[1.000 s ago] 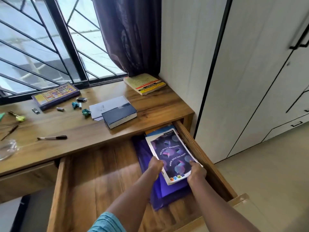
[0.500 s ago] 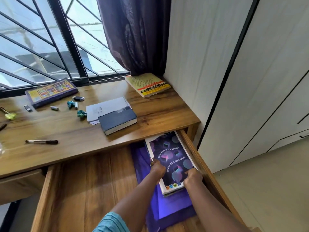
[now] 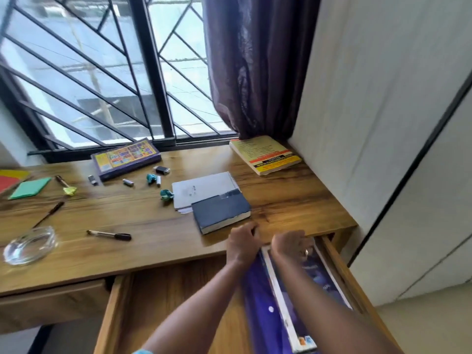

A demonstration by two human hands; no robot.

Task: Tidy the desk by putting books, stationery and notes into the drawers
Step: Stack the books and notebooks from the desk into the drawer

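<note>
The purple-covered book (image 3: 319, 279) lies flat in the open drawer (image 3: 163, 302) on a purple folder (image 3: 255, 290), its far end under the desk top. My left hand (image 3: 242, 241) and my right hand (image 3: 291, 244) hover at the desk's front edge above that far end, fingers loosely curled, holding nothing. On the desk just beyond my left hand lies a dark blue book (image 3: 221, 212), partly on a grey spiral notebook (image 3: 201, 187). A yellow book (image 3: 265, 154) sits in the back right corner.
A colourful box (image 3: 126, 155) lies by the window. Pens (image 3: 109, 235) (image 3: 49, 213), crumpled papers (image 3: 166, 194), green notes (image 3: 30, 187) and a glass ashtray (image 3: 29, 245) are spread over the desk's left half. The drawer's left part shows bare wood. A wall and wardrobe stand to the right.
Both hands pushed the purple book further into the drawer, let go of it and rose to the desk's front edge. The camera view lifted toward the desk top.
</note>
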